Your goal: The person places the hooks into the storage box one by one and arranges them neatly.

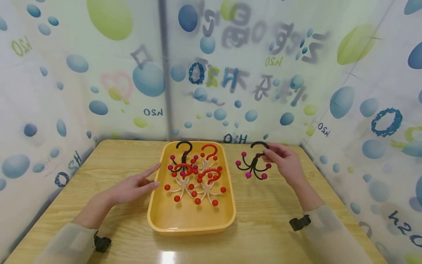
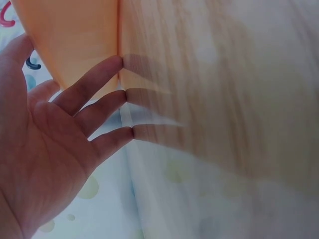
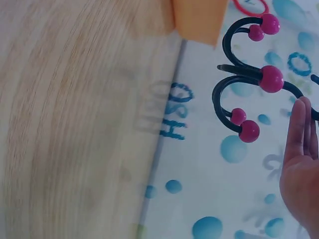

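Note:
In the head view my right hand [image 1: 287, 161] pinches a black claw-shaped hanger hook [image 1: 254, 164] near its curved top. Its several arms end in magenta balls and spread downward, held above the table to the right of a yellow tray [image 1: 191, 220]. My left hand [image 1: 130, 189] is at the tray's left rim, thumb and forefinger stretched toward it. The left wrist view shows fingertips [image 2: 115, 62] touching the tabletop. Inside the tray lie another black hanger hook [image 1: 183, 160] and three white ones with red tops and red balls, one at the front right [image 1: 207, 187].
A light wooden table [image 1: 267, 227] carries the tray. Printed curtains with blue and green spots, including a back curtain [image 1: 211, 117], surround it on the far side, left and right. Black straps [image 1: 300, 222] sit on both wrists.

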{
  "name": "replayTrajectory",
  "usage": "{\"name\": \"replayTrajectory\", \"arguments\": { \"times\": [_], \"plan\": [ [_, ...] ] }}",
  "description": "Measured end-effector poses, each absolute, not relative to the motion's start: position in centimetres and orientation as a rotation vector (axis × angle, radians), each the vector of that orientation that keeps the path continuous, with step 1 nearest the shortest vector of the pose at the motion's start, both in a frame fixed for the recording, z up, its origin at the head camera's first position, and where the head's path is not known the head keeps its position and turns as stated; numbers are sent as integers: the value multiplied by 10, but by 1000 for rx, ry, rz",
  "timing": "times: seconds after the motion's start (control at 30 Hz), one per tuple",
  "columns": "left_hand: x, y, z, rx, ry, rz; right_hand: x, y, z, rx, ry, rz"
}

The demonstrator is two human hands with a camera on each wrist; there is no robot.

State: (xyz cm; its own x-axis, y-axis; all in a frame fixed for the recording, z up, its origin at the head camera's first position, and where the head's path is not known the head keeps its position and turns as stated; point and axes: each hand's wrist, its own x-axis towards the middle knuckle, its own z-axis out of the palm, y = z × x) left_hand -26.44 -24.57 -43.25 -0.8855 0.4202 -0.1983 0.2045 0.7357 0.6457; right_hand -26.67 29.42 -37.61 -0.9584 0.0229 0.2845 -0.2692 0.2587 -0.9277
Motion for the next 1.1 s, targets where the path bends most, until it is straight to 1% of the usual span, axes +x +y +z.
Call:
{"name": "replayTrajectory", "arguments": {
  "times": [0.23, 0.6, 0.73, 0.83, 1.1],
  "plan": [
    [-264, -246, -431, 476, 2597, 914, -229, 286, -354, 329, -2228, 1798],
    [-263, -245, -431, 490, 2596, 925, -183, 260, -334, 638, -2138, 1866],
    [-262, -245, -430, 500, 2596, 927, -175, 247, -333, 730, -2161, 1894],
    [-262, -245, -430, 492, 2602, 915, -171, 235, -334, 745, -2231, 1895],
    [-262, -245, -428, 462, 2610, 891, -171, 197, -342, 804, -2357, 1947]
  ]
}}
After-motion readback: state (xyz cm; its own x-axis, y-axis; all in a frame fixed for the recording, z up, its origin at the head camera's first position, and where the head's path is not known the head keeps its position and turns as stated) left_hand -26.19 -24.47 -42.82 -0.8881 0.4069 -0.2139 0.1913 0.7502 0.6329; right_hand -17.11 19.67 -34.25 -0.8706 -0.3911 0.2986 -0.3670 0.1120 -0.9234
